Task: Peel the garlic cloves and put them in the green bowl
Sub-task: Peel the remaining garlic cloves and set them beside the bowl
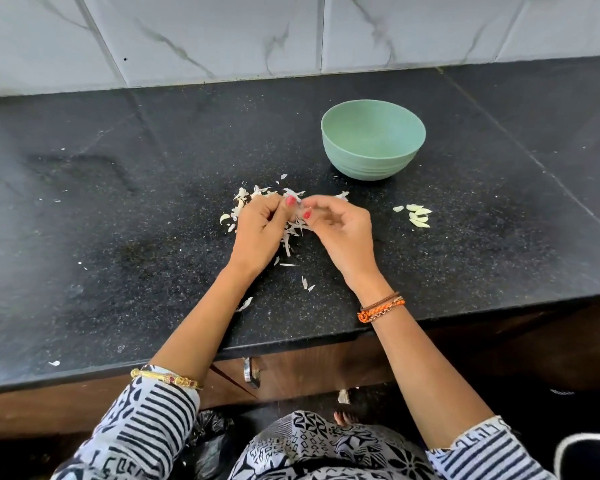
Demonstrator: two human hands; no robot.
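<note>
My left hand [260, 230] and my right hand [340, 226] meet over a heap of white garlic skins [291, 233] on the black counter. Fingertips of both hands pinch a small garlic clove [299, 203] between them; most of it is hidden by the fingers. The green bowl [373, 140] stands behind and to the right of my hands; its visible inside looks bare. Several pale peeled cloves [418, 215] lie on the counter to the right of my right hand.
The black speckled counter [118, 237] runs to a marble-tiled wall [222, 36] at the back. Stray bits of skin [245, 304] lie near the front edge. Below the counter are wooden cabinet doors with a metal handle [252, 372].
</note>
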